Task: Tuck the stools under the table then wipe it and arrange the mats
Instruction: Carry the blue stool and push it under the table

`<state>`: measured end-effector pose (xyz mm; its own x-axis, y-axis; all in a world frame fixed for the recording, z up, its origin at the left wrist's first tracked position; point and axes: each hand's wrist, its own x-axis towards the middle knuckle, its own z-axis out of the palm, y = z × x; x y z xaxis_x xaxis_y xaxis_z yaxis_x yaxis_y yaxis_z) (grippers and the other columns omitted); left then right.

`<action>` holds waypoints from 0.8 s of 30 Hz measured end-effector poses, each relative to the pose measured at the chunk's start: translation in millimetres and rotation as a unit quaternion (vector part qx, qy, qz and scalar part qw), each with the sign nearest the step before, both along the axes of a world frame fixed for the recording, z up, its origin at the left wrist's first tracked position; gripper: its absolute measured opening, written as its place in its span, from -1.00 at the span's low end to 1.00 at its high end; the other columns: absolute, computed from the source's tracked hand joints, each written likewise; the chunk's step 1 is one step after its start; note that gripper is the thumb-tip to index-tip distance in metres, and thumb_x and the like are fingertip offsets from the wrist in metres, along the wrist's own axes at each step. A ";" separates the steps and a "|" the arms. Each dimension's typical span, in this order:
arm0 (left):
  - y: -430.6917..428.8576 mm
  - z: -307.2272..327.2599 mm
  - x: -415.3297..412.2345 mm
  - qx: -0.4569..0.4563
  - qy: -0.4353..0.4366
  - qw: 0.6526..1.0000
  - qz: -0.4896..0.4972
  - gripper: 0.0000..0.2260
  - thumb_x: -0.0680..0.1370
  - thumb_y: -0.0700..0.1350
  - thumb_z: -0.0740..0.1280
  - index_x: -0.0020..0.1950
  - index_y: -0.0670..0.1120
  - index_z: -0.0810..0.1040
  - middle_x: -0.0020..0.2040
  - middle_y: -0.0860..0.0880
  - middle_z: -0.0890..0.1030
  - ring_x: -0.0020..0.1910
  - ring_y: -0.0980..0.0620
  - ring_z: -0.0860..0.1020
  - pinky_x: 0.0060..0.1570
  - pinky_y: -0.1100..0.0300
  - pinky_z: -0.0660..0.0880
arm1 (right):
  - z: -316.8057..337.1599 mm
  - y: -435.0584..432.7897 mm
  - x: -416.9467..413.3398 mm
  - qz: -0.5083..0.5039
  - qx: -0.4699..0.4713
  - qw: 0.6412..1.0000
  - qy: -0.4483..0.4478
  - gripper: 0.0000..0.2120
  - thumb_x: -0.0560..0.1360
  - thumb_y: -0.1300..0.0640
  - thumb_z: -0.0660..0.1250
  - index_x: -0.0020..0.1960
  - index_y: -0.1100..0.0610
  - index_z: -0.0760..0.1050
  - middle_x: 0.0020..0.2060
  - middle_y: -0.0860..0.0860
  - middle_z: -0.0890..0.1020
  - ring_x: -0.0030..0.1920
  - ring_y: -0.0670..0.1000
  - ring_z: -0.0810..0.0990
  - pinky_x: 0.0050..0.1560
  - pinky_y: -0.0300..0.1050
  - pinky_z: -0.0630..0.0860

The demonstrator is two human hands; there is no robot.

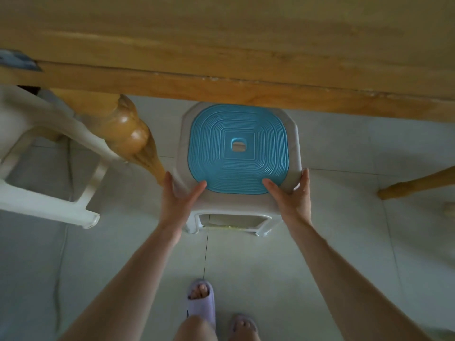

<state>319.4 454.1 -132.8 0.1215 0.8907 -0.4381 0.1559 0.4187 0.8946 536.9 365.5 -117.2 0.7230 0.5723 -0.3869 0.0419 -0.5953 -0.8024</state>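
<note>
A grey plastic stool [236, 148] with a ribbed blue seat and a square centre hole stands on the tiled floor, its far edge just under the wooden table [221, 45]. My left hand [181, 193] grips the stool's near left corner, thumb on the seat. My right hand [293, 190] grips the near right corner the same way. A second, white stool [46, 173] stands at the left, partly under the table beside a turned table leg [128, 134]. No mats are in view.
Another wooden table leg [416, 185] slants in at the right. A thin cable [62, 254] runs along the floor at the left. My feet in lilac slippers [202, 301] stand on the pale tiles behind the stool.
</note>
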 end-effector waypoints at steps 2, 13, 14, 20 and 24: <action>-4.2 1.5 -0.3 -0.005 -0.004 1.000 -0.002 -0.02 0.15 0.22 0.55 0.47 0.02 0.21 0.35 -0.01 0.46 0.31 0.00 0.46 0.32 -0.06 0.39 | -0.3 -5.6 -4.8 -0.010 0.017 1.000 0.005 -0.11 0.21 -0.16 0.55 0.40 0.03 0.23 0.24 0.06 0.51 0.23 0.12 0.49 0.22 0.16 0.44; 10.1 1.3 1.6 0.002 0.004 1.000 0.005 -0.11 0.27 0.05 0.57 0.50 0.01 0.21 0.44 -0.06 0.36 0.38 -0.07 0.36 0.34 -0.09 0.36 | -3.3 1.1 -3.7 -0.017 0.033 0.999 -0.025 -0.29 0.26 -0.09 0.56 0.31 0.00 0.32 0.13 0.03 0.56 0.13 0.08 0.54 0.14 0.14 0.48; 10.2 0.8 1.6 0.001 0.002 1.000 0.007 -0.11 0.27 0.04 0.57 0.50 0.01 0.20 0.44 -0.06 0.36 0.38 -0.06 0.37 0.33 -0.08 0.37 | -3.0 1.0 -3.6 -0.016 0.033 0.999 -0.022 -0.27 0.26 -0.09 0.55 0.33 0.00 0.31 0.14 0.03 0.55 0.14 0.08 0.54 0.15 0.14 0.48; 12.3 10.1 2.6 0.000 0.010 1.000 0.000 -0.24 0.34 -0.06 0.55 0.46 -0.01 0.27 0.34 -0.01 0.47 0.29 0.02 0.47 0.29 -0.04 0.42 | 5.4 -1.1 -6.5 -0.012 0.027 0.999 -0.012 -0.34 0.19 -0.19 0.49 0.18 -0.01 0.34 0.10 0.01 0.54 0.12 0.07 0.52 0.16 0.09 0.46; 3.1 32.8 0.8 -0.014 0.032 0.999 0.007 -0.17 0.33 -0.03 0.55 0.50 -0.03 0.20 0.40 -0.05 0.41 0.37 0.01 0.39 0.38 -0.04 0.32 | 21.5 -12.8 -11.5 -0.012 0.002 1.000 0.001 -0.11 0.31 -0.11 0.53 0.49 0.01 0.14 0.33 0.00 0.38 0.34 0.00 0.36 0.24 -0.18 0.25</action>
<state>320.2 457.2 -100.0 0.0808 0.8789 -0.4701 0.2068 0.4466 0.8705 525.4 352.8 -95.8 0.7355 0.5571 -0.3856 0.0264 -0.5922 -0.8053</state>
